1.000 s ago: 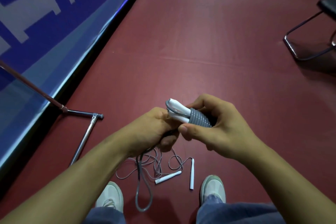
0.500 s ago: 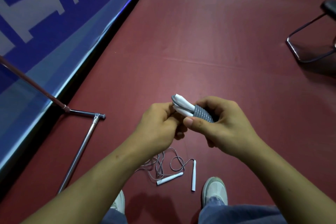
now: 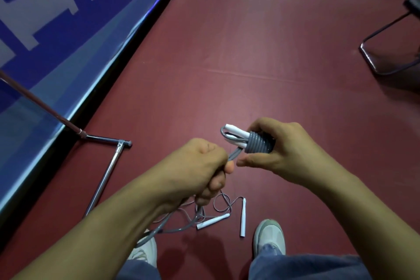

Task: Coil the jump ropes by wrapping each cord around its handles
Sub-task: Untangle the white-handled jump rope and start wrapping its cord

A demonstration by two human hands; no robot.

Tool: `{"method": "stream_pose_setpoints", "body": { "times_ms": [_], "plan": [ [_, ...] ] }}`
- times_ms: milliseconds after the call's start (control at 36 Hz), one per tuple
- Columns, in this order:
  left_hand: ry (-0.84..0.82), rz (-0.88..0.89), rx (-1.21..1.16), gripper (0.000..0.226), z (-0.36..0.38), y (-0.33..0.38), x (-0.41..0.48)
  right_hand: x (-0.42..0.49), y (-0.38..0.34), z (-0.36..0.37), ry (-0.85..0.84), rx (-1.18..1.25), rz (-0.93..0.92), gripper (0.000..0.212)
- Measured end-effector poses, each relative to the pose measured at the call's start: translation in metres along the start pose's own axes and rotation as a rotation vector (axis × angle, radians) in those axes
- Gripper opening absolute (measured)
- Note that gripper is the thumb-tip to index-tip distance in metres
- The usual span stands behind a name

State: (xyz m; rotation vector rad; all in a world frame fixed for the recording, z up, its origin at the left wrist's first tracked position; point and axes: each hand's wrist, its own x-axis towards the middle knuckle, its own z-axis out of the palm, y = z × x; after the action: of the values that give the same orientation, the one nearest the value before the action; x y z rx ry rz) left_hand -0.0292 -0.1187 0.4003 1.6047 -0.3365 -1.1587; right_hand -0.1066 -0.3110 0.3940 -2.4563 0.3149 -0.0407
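Note:
My right hand [image 3: 284,150] grips a pair of white handles [image 3: 236,135] with several turns of grey cord coiled [image 3: 258,144] around them. From the coil the grey cord [image 3: 234,154] runs down into my left hand [image 3: 200,170], which holds it in a fist just left of the coil. The slack cord [image 3: 163,227] hangs below my left wrist toward the floor. A second jump rope lies on the floor between my shoes, with two white handles [image 3: 243,217] and a thin tangled cord [image 3: 221,202].
Red floor all around. A chrome stand foot [image 3: 106,175] lies at the left beside a blue banner [image 3: 56,29]. A chair's metal frame [image 3: 386,52] stands at the upper right. My white shoes [image 3: 269,237] are at the bottom.
My hands have drawn apart: the right hand lifted the coil up and right, and the left hand pulled the cord down and left, drawing it taut.

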Motion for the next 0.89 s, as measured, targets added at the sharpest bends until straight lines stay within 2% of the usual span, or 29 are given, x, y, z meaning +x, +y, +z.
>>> {"method": "stream_pose_setpoints", "body": {
  "times_ms": [56, 139, 222, 306, 389, 444, 528, 611, 694, 722, 806, 889],
  "plan": [
    [-0.021, 0.009, -0.019, 0.030, 0.002, -0.001, 0.001, -0.002, -0.005, 0.005, 0.061, -0.081, 0.005, 0.059],
    [-0.061, 0.000, -0.096, 0.026, 0.006, 0.001, 0.001, -0.005, -0.015, 0.016, 0.174, -0.207, -0.020, 0.050],
    [-0.081, -0.030, -0.283, 0.027, 0.007, 0.006, 0.002, -0.007, -0.016, 0.024, 0.220, -0.231, -0.095, 0.057],
    [-0.100, -0.052, -0.518, 0.020, 0.008, 0.013, 0.004, -0.005, -0.016, 0.025, 0.232, -0.231, -0.111, 0.055],
    [-0.203, -0.053, -0.770, 0.037, 0.002, 0.019, 0.009, -0.006, -0.016, 0.027, 0.203, -0.252, -0.127, 0.058],
    [-0.272, -0.004, -0.882, 0.048, -0.005, 0.020, 0.015, -0.007, -0.015, 0.029, 0.200, -0.273, -0.135, 0.051],
    [-0.244, 0.102, -0.944, 0.054, -0.009, 0.018, 0.022, -0.008, -0.017, 0.034, 0.141, -0.323, -0.092, 0.043],
    [-0.089, 0.273, -0.731, 0.060, -0.013, 0.013, 0.033, -0.010, -0.019, 0.034, 0.035, -0.250, -0.094, 0.042],
    [0.055, 0.416, -0.190, 0.062, -0.014, 0.008, 0.035, -0.009, -0.019, 0.026, -0.098, -0.084, -0.067, 0.042],
    [0.045, 0.436, -0.052, 0.060, -0.015, 0.006, 0.033, -0.009, -0.018, 0.024, -0.138, -0.020, -0.057, 0.042],
    [0.001, 0.430, 0.160, 0.057, -0.025, 0.007, 0.030, -0.007, -0.017, 0.018, -0.210, 0.151, -0.050, 0.040],
    [-0.006, 0.387, 0.215, 0.050, -0.034, 0.005, 0.029, -0.006, -0.019, 0.010, -0.231, 0.369, -0.016, 0.022]
  ]
}}
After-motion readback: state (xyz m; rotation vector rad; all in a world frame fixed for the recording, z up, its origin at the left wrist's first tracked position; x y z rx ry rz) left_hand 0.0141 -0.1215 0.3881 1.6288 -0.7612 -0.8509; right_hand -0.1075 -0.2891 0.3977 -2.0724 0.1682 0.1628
